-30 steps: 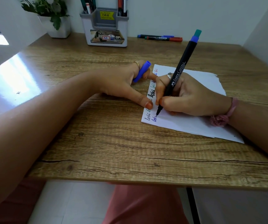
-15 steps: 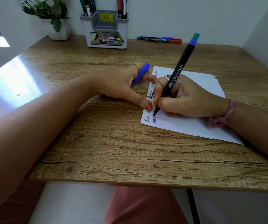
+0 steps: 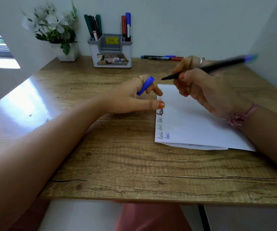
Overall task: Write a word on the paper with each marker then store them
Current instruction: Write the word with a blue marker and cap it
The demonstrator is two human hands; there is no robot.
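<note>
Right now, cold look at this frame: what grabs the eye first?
The right hand, lifted above the paper, grips a black marker that is uncapped, its tip pointing left toward the left hand. That hand rests at the paper's left edge with the blue cap held between its fingers. Small handwritten words line the paper's left margin; at the back of the desk stands a grey pen holder.

The left hand (image 3: 131, 97) lies low with its forearm reaching in from the lower left, thumb stretched out flat, and a short blue plastic marker cap (image 3: 145, 85) held between its fingers (a ring shows on one of them). The right hand (image 3: 206, 90) is lifted, fingers curled round a slim black marker pen (image 3: 206, 68), tip pointing left; a pink band circles the wrist.
</note>
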